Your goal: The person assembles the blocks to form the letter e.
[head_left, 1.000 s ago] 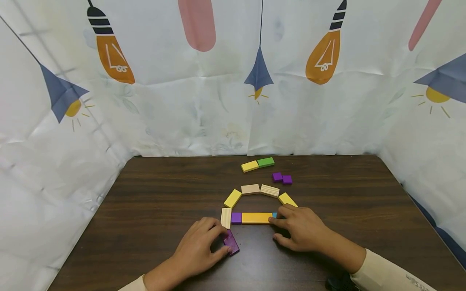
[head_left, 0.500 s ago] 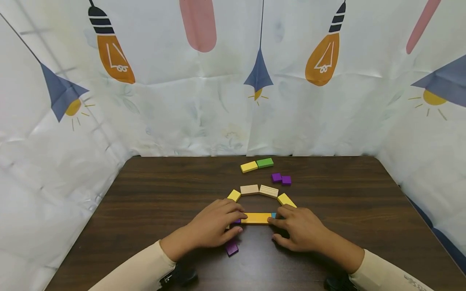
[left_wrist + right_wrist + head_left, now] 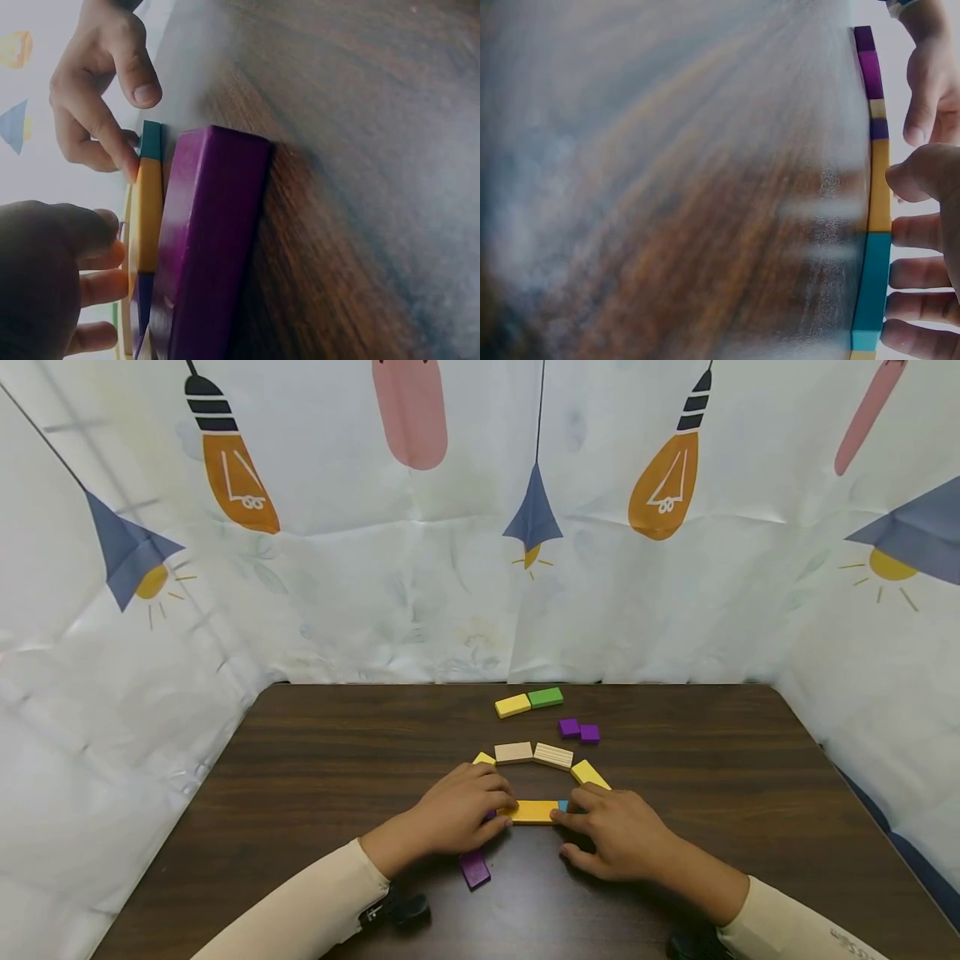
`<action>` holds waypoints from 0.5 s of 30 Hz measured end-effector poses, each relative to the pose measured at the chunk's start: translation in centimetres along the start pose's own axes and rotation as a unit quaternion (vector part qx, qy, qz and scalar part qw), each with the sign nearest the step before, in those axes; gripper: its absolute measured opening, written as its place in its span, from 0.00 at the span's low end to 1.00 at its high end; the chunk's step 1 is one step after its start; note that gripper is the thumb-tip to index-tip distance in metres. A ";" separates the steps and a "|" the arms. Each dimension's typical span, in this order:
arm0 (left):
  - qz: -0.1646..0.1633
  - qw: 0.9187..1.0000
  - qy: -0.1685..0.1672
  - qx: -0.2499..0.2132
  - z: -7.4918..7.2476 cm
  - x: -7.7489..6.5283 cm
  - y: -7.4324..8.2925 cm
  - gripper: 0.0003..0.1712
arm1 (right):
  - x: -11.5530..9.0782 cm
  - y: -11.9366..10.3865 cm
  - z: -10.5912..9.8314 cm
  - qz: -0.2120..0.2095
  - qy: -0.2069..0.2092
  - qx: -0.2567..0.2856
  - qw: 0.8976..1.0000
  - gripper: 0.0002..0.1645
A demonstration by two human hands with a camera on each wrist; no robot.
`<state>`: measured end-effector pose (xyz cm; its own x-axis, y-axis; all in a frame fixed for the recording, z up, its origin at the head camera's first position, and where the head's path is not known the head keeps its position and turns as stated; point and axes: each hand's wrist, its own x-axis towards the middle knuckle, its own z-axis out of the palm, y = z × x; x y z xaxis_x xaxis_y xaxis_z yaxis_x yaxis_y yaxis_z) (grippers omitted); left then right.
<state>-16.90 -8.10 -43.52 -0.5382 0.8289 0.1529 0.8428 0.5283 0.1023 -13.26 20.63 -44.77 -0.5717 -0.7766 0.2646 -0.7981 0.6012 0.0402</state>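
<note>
A long orange block [image 3: 535,812] lies flat on the table, part of a row with a teal block [image 3: 871,289] at its right end and a dark purple block [image 3: 142,296] at its left end. My left hand [image 3: 468,814] covers the left part of the row, its fingertips at the orange block. Resting on the row's right end is my right hand [image 3: 618,831], with relaxed fingers over the teal block and a fingertip on the orange one. A purple block [image 3: 475,868] lies slanted below my left hand, its far end hidden.
Behind the row, two pale wood blocks [image 3: 513,752] and a yellow block [image 3: 590,774] form an arc; another yellow block [image 3: 484,759] is partly covered. Farther back lie two small purple blocks [image 3: 569,727], a yellow block [image 3: 512,706] and a green block [image 3: 545,697].
My left hand has left the slanted purple block and moved up and right onto the left part of the orange block's row. My right hand has stayed in place.
</note>
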 end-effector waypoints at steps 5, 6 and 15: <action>-0.010 1.000 -0.006 0.004 0.4 0.5 -0.1 0.12 | -0.1 0.1 0.2 -0.005 0.010 -0.003 1.000 0.23; -0.012 1.000 -0.007 0.005 0.4 0.5 -0.1 0.12 | -0.1 0.1 0.2 -0.006 0.011 -0.004 1.000 0.23; -0.022 1.000 -0.002 -0.002 0.6 1.0 -0.2 0.10 | -0.1 0.1 0.1 -0.002 0.003 -0.006 1.000 0.23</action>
<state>-17.56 -7.27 -43.94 -0.5754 0.8052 0.1434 0.8178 0.5644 0.1122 -13.33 20.73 -44.92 -0.5670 -0.7785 0.2694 -0.7985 0.5997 0.0524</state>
